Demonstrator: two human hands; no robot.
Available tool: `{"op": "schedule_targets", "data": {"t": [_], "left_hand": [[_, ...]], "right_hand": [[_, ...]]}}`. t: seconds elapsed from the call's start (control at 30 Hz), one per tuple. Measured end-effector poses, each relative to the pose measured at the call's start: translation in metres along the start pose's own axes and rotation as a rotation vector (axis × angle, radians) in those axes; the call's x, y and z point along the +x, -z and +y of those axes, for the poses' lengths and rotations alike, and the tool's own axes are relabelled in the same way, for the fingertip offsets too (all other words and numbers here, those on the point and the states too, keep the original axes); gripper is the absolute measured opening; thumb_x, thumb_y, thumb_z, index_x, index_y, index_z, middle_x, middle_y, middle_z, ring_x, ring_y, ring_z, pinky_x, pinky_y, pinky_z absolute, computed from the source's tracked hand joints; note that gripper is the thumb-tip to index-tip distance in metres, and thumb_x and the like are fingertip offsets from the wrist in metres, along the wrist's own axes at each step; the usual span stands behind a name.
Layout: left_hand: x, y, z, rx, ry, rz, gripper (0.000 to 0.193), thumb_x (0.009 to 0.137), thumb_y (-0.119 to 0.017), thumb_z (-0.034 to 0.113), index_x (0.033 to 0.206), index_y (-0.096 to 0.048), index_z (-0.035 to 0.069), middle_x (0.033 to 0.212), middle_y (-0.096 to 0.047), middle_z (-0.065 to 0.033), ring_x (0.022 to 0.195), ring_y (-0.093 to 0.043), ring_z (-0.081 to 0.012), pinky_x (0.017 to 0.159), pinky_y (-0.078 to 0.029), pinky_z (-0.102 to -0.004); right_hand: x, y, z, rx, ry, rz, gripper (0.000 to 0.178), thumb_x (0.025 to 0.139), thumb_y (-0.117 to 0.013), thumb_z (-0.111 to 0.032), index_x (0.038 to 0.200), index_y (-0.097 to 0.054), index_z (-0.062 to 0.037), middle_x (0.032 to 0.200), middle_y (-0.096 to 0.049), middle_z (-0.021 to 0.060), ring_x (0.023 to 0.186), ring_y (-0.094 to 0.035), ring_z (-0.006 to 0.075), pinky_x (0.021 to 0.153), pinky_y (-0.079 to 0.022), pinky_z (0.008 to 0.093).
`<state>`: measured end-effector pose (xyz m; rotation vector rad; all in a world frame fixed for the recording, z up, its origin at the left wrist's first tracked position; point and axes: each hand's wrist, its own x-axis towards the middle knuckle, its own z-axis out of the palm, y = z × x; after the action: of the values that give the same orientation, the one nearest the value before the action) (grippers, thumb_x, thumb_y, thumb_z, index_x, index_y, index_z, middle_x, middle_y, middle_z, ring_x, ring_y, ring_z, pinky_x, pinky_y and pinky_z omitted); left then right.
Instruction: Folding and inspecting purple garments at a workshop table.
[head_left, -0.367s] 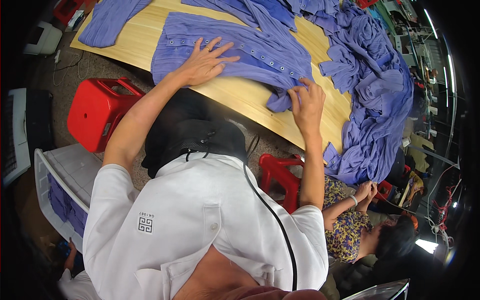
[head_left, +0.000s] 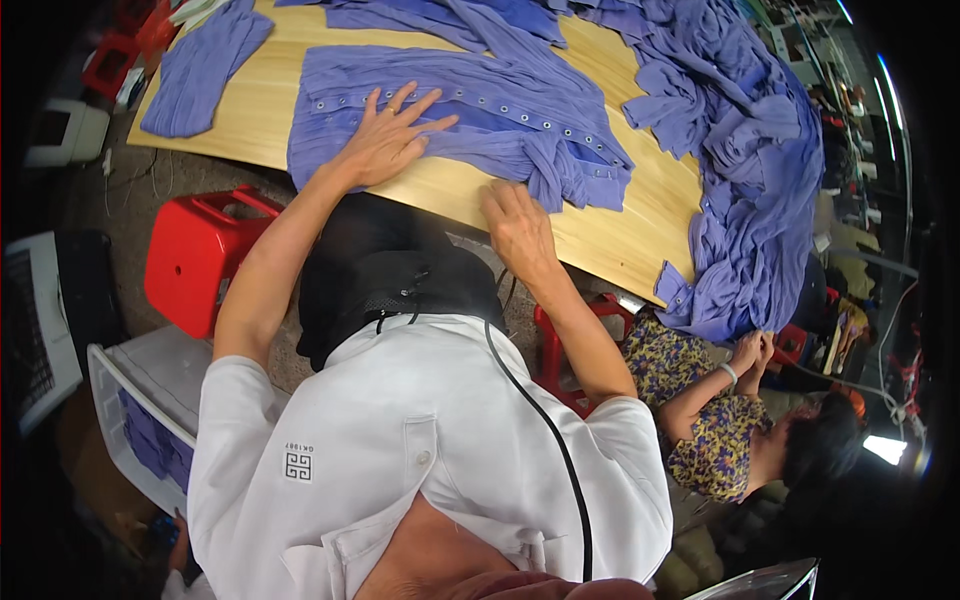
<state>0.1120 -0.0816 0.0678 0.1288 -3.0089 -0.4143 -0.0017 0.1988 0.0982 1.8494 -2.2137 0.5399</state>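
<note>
A purple crinkled shirt (head_left: 470, 85) lies spread on the wooden table (head_left: 640, 235), with a row of small round metallic buttons or snaps along its front opening. My left hand (head_left: 392, 138) presses flat on the cloth, fingers spread, just below that row. By the shirt's near edge, my right hand (head_left: 522, 230) is closed with its fingers bent together at the cloth; the fingertips are partly hidden. Right of this hand, a part of the shirt lies bunched and twisted.
Folded purple cloth (head_left: 205, 75) lies at the table's left end. A big heap of purple garments (head_left: 750, 170) covers the right side. Red stools (head_left: 195, 265) stand below the table. A white bin (head_left: 120, 400) holds purple cloth. A co-worker (head_left: 715, 430) sits at lower right.
My right hand has moved left and nearer along the shirt's near edge, away from its right corner. The right part of the shirt is now more bunched. My left hand stays spread on the cloth.
</note>
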Motion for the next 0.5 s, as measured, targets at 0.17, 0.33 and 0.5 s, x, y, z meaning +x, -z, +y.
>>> {"op": "schedule_targets", "data": {"t": [0.17,0.33,0.5], "left_hand": [[-0.008,0.016,-0.005,0.141,-0.103,-0.053,0.061,0.106,-0.052,0.048,0.166,-0.044,0.038,0.179,-0.027,-0.0093,0.165,-0.018,-0.0412,0.127,-0.013,-0.0755],[-0.002,0.036,-0.003,0.16,-0.176,-0.114,0.076,0.099,-0.059,0.068,0.164,-0.05,0.03,0.179,-0.026,-0.0087,0.165,-0.016,-0.0409,0.128,-0.01,-0.0733],[0.06,0.017,0.036,-0.24,-0.127,0.036,0.06,0.108,-0.054,0.051,0.159,-0.056,0.018,0.175,-0.035,-0.0116,0.164,-0.025,-0.0371,0.131,-0.016,-0.0644]], "right_hand": [[-0.034,0.034,0.025,-0.096,-0.221,-0.051,0.028,0.087,-0.085,-0.029,0.085,-0.068,-0.0075,0.088,-0.066,0.0099,0.081,-0.069,0.0308,0.071,-0.055,0.0426],[-0.045,0.031,0.025,-0.123,-0.494,0.14,0.048,0.08,-0.092,-0.043,0.096,-0.074,-0.0017,0.088,-0.066,0.0108,0.074,-0.069,0.0309,0.063,-0.055,0.0437],[-0.029,0.0,0.019,-0.04,-0.544,0.291,0.033,0.085,-0.089,-0.027,0.1,-0.077,-0.0005,0.092,-0.069,0.0127,0.083,-0.069,0.0344,0.076,-0.056,0.0444]]}}
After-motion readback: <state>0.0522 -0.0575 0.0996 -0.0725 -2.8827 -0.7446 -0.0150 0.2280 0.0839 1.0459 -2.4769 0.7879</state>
